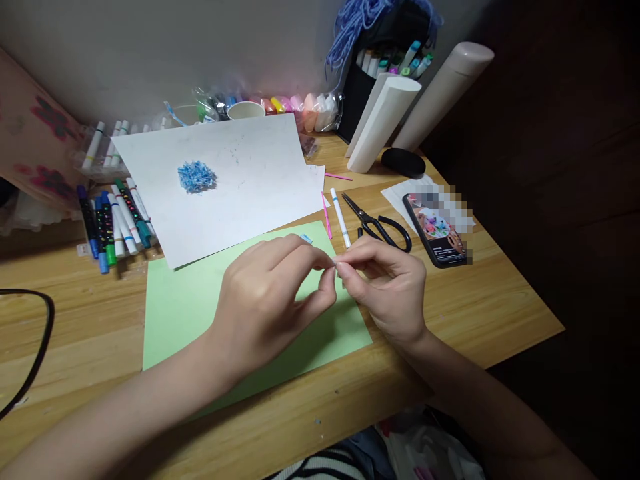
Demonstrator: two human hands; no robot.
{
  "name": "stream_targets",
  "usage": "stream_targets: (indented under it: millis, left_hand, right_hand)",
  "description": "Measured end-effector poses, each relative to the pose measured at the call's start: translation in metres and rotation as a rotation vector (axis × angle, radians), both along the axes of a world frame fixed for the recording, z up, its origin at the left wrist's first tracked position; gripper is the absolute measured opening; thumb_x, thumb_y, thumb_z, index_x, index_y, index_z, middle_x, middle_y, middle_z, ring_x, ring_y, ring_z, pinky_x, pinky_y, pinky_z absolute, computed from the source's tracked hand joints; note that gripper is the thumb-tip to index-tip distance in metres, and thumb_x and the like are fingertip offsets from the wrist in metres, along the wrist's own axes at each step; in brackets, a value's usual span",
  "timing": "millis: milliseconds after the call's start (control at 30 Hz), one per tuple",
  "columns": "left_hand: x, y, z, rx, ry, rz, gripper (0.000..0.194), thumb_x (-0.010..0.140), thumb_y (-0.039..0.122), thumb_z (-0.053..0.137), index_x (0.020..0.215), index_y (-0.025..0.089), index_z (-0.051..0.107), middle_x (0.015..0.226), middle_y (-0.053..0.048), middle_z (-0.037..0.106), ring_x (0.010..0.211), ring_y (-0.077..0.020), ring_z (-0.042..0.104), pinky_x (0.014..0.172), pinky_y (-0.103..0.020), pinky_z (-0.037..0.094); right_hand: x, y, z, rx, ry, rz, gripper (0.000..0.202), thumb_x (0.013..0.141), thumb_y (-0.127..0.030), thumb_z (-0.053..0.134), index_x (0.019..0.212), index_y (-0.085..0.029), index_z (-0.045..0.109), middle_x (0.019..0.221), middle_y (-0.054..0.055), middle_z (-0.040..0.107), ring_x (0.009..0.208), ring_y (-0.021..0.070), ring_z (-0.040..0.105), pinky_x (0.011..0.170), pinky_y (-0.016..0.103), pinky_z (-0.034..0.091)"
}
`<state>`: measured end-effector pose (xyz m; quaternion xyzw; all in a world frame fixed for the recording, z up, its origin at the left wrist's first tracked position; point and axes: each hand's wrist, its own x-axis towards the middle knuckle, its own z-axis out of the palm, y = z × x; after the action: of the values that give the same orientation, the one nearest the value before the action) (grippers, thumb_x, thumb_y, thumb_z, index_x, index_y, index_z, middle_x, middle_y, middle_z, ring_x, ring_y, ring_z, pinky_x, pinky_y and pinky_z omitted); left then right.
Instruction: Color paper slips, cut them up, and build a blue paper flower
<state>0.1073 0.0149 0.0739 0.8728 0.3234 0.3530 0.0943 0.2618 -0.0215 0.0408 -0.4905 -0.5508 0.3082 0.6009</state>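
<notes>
Above the green sheet, my left hand and my right hand meet fingertip to fingertip. Both are pinched around something tiny and pale, too small to name. A small blue-and-white scrap lies on the green sheet behind my left hand. Farther back, a fluffy blue-and-white clump rests on a white sheet, with small dark bits beside it. Just beyond my right hand are black-handled scissors, blades partly apart, a white marker and a thin pink stick.
Markers lie at the left, near a black cable. A phone lies on white tissue at the right. Behind stand a rolled white paper, a tall bottle and a black pen holder. Bagged colored clay is along the wall.
</notes>
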Motion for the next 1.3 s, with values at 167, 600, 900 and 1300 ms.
stream_targets:
  millis: [167, 600, 900, 1300]
  left_hand:
    - [-0.0003, 0.0012, 0.0015, -0.057, -0.037, -0.017, 0.007, 0.083, 0.017, 0.057, 0.078, 0.020, 0.062, 0.069, 0.001, 0.065, 0.060, -0.0111, 0.056, 0.056, -0.024, 0.042]
    - [-0.0007, 0.0012, 0.0030, -0.092, -0.049, 0.006, 0.009, 0.082, 0.017, 0.057, 0.076, 0.021, 0.062, 0.066, 0.002, 0.062, 0.055, -0.0103, 0.052, 0.054, -0.024, 0.041]
    - [-0.0003, 0.0017, 0.0035, -0.082, -0.037, 0.001, 0.008, 0.081, 0.016, 0.056, 0.075, 0.020, 0.060, 0.065, 0.003, 0.061, 0.054, -0.0098, 0.051, 0.054, -0.023, 0.040]
    - [-0.0011, 0.0015, 0.0034, -0.100, -0.052, 0.006, 0.009, 0.082, 0.017, 0.056, 0.077, 0.023, 0.060, 0.066, 0.003, 0.061, 0.054, -0.0106, 0.051, 0.053, -0.025, 0.040]
  right_hand:
    - [0.0001, -0.0004, -0.0006, 0.027, 0.002, -0.004, 0.013, 0.074, -0.009, 0.066, 0.076, -0.021, 0.069, 0.067, -0.002, 0.062, 0.061, 0.0108, 0.056, 0.054, 0.024, 0.048]
    - [-0.0013, -0.0007, -0.0006, 0.064, -0.077, -0.048, 0.014, 0.073, -0.008, 0.066, 0.076, -0.022, 0.067, 0.069, -0.001, 0.063, 0.063, 0.0125, 0.057, 0.054, 0.026, 0.050]
    - [-0.0028, -0.0023, -0.0012, 0.073, -0.123, -0.057, 0.015, 0.072, -0.007, 0.065, 0.075, -0.022, 0.066, 0.071, 0.000, 0.063, 0.063, 0.0126, 0.057, 0.055, 0.027, 0.049]
    - [-0.0023, -0.0023, -0.0015, 0.078, -0.146, -0.085, 0.013, 0.073, -0.010, 0.065, 0.075, -0.023, 0.066, 0.070, 0.001, 0.063, 0.064, 0.0143, 0.057, 0.055, 0.029, 0.050]
